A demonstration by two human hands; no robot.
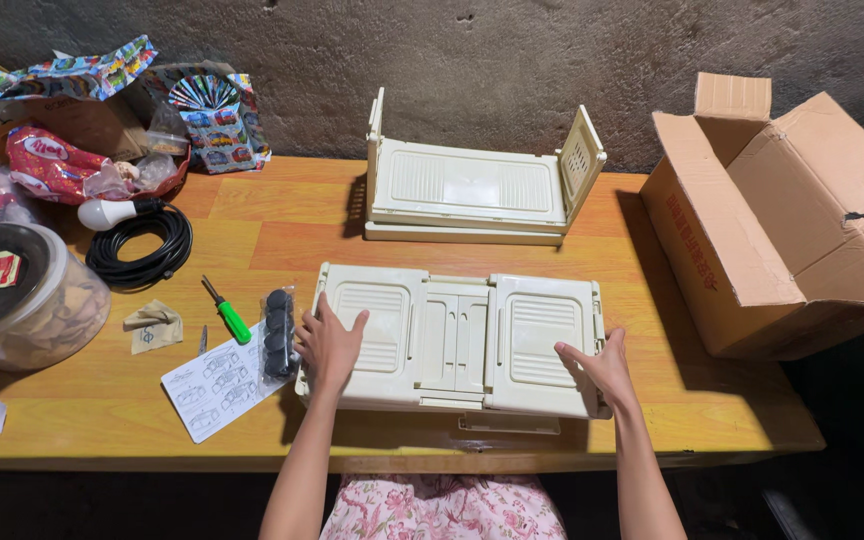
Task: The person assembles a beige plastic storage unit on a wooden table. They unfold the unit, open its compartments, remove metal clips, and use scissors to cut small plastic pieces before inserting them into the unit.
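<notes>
A cream plastic folding crate panel assembly lies flat on the wooden table in front of me. My left hand rests palm down on its left section, fingers spread. My right hand grips its right front corner. A second cream folded crate part with two raised end flaps sits farther back near the wall.
An open cardboard box stands at the right. On the left are a green-handled screwdriver, a bag of black wheels, an instruction sheet, a coiled black cable, a clear plastic jar and colourful wrappers.
</notes>
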